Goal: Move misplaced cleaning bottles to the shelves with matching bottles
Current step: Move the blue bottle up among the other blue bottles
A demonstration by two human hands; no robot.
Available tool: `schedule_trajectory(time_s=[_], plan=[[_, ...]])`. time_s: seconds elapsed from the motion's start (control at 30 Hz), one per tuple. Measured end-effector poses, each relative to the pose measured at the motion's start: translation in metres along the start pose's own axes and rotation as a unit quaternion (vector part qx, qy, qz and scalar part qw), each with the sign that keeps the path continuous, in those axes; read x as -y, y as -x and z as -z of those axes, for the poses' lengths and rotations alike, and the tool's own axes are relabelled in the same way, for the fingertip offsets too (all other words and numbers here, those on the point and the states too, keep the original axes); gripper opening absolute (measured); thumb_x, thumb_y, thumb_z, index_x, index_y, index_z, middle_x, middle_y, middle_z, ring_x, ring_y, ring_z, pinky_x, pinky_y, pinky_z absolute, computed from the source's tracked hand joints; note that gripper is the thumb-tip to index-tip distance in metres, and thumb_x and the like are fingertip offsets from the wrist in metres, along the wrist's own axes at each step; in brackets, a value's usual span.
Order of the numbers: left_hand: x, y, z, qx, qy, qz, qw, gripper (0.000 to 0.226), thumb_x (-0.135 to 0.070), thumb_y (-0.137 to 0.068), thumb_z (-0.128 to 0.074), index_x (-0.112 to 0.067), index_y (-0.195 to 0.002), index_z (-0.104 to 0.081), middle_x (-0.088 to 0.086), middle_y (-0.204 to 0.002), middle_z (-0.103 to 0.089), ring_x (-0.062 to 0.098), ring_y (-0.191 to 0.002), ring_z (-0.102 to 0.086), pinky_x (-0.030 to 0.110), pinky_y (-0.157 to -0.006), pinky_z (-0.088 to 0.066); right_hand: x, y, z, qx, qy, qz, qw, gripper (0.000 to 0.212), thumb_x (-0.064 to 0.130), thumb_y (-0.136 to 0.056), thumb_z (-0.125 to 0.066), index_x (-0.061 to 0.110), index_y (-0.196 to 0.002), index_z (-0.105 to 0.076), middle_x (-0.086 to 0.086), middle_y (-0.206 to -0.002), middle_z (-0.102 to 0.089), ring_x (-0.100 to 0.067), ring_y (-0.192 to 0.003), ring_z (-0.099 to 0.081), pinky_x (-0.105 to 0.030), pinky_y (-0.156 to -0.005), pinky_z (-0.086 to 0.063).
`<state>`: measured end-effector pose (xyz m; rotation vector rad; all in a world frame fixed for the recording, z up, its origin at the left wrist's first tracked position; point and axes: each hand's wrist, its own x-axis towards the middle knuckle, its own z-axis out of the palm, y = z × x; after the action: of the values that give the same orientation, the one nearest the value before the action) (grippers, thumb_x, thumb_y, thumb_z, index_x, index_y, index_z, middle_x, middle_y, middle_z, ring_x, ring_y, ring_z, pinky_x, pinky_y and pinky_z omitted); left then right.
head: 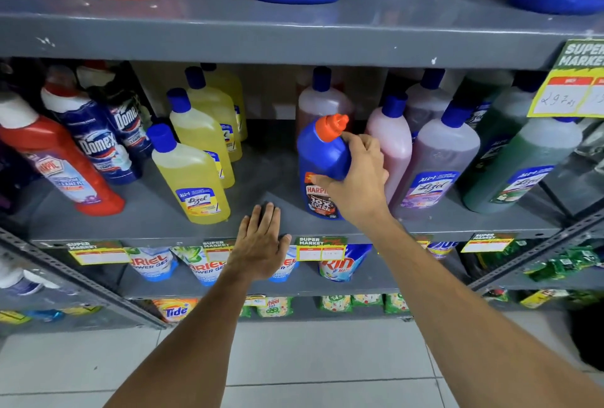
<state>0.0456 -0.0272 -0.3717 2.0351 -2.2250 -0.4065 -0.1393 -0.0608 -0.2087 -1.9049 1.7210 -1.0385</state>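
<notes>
one right hand [356,179] grips blue harpic bottle [322,159]

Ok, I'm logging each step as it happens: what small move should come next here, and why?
Probably lift the blue Harpic bottle up and out. The right hand has a grip on it among pink Lizol bottles, where it doesn't match, and the left hand lies flat on the shelf edge.

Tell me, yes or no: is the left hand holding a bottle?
No. The left hand lies flat and empty on the shelf edge, while the right hand grips the blue Harpic bottle.
</notes>
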Motion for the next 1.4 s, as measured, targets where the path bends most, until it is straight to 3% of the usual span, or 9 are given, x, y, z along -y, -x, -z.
schedule_trajectory(time_s=[0.13,0.27,0.6,0.73,0.83,0.97,1.07,1.2,1.4], plan=[[-0.004,-0.001,0.005,0.022,0.003,0.018,1.0,0.07,-0.048,-0.101,-0.021,-0.012,-0.156,0.004,0.006,-0.167,0.008,0.026,-0.152,0.012,0.043,-0.121,0.006,-0.006,0.011,0.002,0.042,-0.098,-0.045,0.993,0.072,0.013,-0.072,-0.089,0.014,-0.133,-0.051,-0.005,-0.129,-0.062,-0.023,-0.115,-0.059,-0.034,-0.098,-0.049],[-0.017,0.007,0.013,0.029,0.024,0.055,0.998,0.07,-0.045,-0.103,-0.022,-0.009,-0.155,0.007,0.006,-0.166,0.015,0.025,-0.151,0.019,0.043,-0.122,0.007,-0.008,0.023,0.006,0.036,-0.126,-0.05,0.99,0.072,0.005,-0.069,-0.089,0.01,-0.131,-0.053,-0.006,-0.126,-0.063,-0.017,-0.104,-0.058,-0.021,-0.088,-0.045],[-0.043,0.06,0.093,-0.213,-0.015,0.038,0.976,0.07,-0.041,-0.1,-0.028,-0.006,-0.156,-0.005,0.011,-0.166,0.002,0.024,-0.153,0.009,0.039,-0.122,0.007,0.018,0.05,0.052,0.025,-0.203,-0.014,0.979,0.063,0.014,-0.071,-0.09,0.014,-0.125,-0.057,-0.003,-0.117,-0.067,-0.024,-0.105,-0.064,-0.04,-0.096,-0.053],[-0.06,0.072,0.162,-0.335,-0.056,0.053,0.939,0.068,-0.04,-0.1,-0.03,-0.007,-0.156,-0.01,0.012,-0.166,-0.005,0.026,-0.154,0.001,0.041,-0.124,-0.001,0.054,0.043,0.094,0.05,-0.244,0.046,0.967,0.061,0.013,-0.069,-0.092,0.018,-0.12,-0.059,0.005,-0.108,-0.068,-0.012,-0.102,-0.066,-0.019,-0.087,-0.051],[-0.066,0.08,0.214,-0.405,-0.067,0.075,0.909,0.067,-0.04,-0.1,-0.029,-0.005,-0.155,-0.013,0.014,-0.166,-0.007,0.028,-0.153,-0.001,0.046,-0.124,-0.008,0.082,0.03,0.136,0.106,-0.268,0.077,0.955,0.059,0.009,-0.067,-0.092,0.016,-0.119,-0.064,-0.002,-0.109,-0.074,-0.015,-0.101,-0.07,-0.033,-0.093,-0.056],[-0.079,0.087,0.275,-0.463,-0.101,0.048,0.879,0.069,-0.039,-0.1,-0.028,-0.004,-0.156,-0.009,0.016,-0.166,-0.005,0.029,-0.153,-0.001,0.047,-0.124,-0.008,0.128,0.011,0.194,0.147,-0.305,0.128,0.932,0.054,0.011,-0.07,-0.091,0.018,-0.119,-0.067,-0.001,-0.109,-0.079,-0.014,-0.098,-0.075,-0.026,-0.083,-0.058],[-0.094,0.078,0.316,-0.454,-0.079,0.002,0.887,0.068,-0.039,-0.1,-0.032,-0.007,-0.156,-0.011,0.014,-0.165,-0.008,0.026,-0.153,-0.002,0.043,-0.124,-0.006,0.162,-0.007,0.232,0.14,-0.333,0.154,0.92,0.048,0.016,-0.074,-0.089,0.016,-0.118,-0.069,-0.003,-0.108,-0.08,-0.018,-0.098,-0.077,-0.03,-0.081,-0.061],[-0.113,0.058,0.336,-0.348,-0.059,-0.005,0.936,0.069,-0.045,-0.101,-0.028,-0.008,-0.156,-0.009,0.01,-0.166,-0.009,0.024,-0.153,-0.002,0.04,-0.124,-0.002,0.195,-0.035,0.274,0.092,-0.358,0.169,0.914,0.04,0.014,-0.078,-0.085,0.012,-0.115,-0.07,-0.004,-0.105,-0.081,-0.019,-0.094,-0.078,-0.027,-0.075,-0.06],[-0.131,0.047,0.317,-0.264,-0.052,-0.016,0.963,0.061,-0.047,-0.103,-0.023,-0.009,-0.152,-0.025,0.007,-0.156,-0.034,0.023,-0.147,-0.023,0.045,-0.123,-0.009,0.197,-0.07,0.295,0.011,-0.31,0.155,0.938,0.05,0.029,-0.073,-0.09,0.025,-0.119,-0.068,0.006,-0.102,-0.08,-0.012,-0.089,-0.078,-0.03,-0.073,-0.063]])
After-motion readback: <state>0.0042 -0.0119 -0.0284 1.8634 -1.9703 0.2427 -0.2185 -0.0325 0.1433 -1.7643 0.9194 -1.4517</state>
